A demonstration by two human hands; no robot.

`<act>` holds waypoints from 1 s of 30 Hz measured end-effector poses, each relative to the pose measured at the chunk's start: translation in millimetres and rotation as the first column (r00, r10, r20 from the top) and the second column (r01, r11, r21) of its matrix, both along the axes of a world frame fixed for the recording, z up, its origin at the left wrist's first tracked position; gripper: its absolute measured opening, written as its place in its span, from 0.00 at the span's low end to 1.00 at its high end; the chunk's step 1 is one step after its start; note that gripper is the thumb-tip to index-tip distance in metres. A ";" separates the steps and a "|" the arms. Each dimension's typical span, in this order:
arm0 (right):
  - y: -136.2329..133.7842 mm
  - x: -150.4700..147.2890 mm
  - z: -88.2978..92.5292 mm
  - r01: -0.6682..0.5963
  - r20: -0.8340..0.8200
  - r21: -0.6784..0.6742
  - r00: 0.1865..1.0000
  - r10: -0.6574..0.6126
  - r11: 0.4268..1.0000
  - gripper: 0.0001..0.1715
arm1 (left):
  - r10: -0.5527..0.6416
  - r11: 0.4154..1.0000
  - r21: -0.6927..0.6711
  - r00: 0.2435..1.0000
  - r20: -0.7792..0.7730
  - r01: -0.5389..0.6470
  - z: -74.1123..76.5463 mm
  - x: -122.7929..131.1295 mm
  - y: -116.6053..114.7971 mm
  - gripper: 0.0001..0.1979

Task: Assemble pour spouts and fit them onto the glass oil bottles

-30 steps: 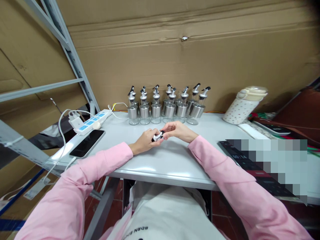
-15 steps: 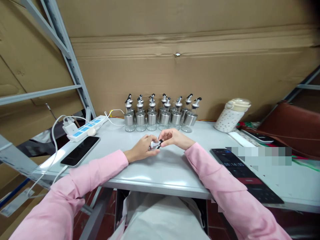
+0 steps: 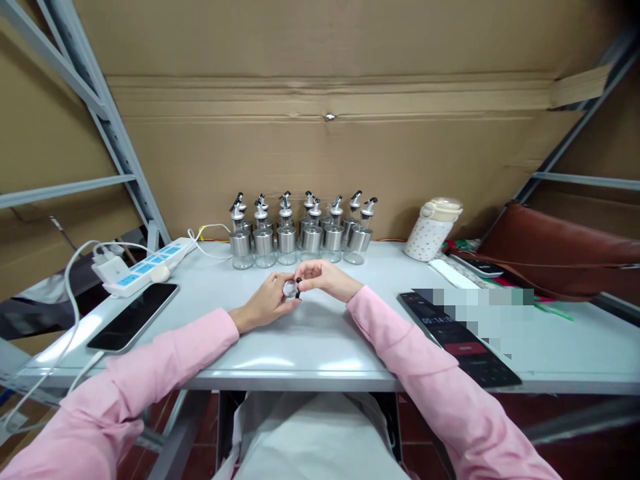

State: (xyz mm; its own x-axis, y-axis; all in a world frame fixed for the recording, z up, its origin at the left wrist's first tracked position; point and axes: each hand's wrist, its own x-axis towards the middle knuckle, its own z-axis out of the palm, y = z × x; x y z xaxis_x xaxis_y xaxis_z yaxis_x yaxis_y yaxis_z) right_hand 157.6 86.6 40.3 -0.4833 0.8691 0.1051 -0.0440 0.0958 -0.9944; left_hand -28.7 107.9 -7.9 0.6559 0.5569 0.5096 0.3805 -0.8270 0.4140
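Note:
Over the middle of the table, my left hand (image 3: 269,300) is closed around a small pourer spout (image 3: 290,289). Its round, pale end faces me, and the rest is hidden by fingers. At its right side, the thumb and fingertips of my right hand (image 3: 327,279) pinch the spout's black lever (image 3: 299,285). Just behind both hands stand several glass oil bottles (image 3: 287,240) in two rough rows, upright, with steel sleeves and silver spouts topped by black levers.
On the left lie a black-screened phone (image 3: 135,317) and a white power strip (image 3: 150,268) with loose cables. To the right are a speckled tumbler (image 3: 429,230), a tablet (image 3: 465,347) showing a timer, and a brown leather bag (image 3: 555,247). Cardboard (image 3: 320,160) walls the back.
The whole view has shifted, so everything sits a little further left. The spout has turned in my hands, and its round end now faces the camera.

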 end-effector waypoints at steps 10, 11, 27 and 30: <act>1.9 -5.7 32.1 0.289 -0.287 0.184 0.930 -0.230 0.939 0.20 | 0.013 0.978 -0.208 0.992 0.123 0.013 -0.2 3.8 3.2 0.22; 3.4 -3.7 44.6 0.339 -0.343 0.198 0.903 -0.259 0.920 0.21 | 0.008 0.977 -0.211 0.994 0.113 0.016 -0.6 3.8 3.1 0.22; 146.2 101.3 152.3 0.103 0.575 0.798 0.166 -0.801 0.594 0.09 | -0.038 0.982 -0.184 0.998 0.049 0.046 0.0 3.6 -2.2 0.19; 165.0 104.8 144.2 -0.049 0.720 0.694 0.047 -0.693 0.718 0.14 | -0.043 0.983 -0.176 0.998 0.041 0.050 2.2 4.0 -3.5 0.18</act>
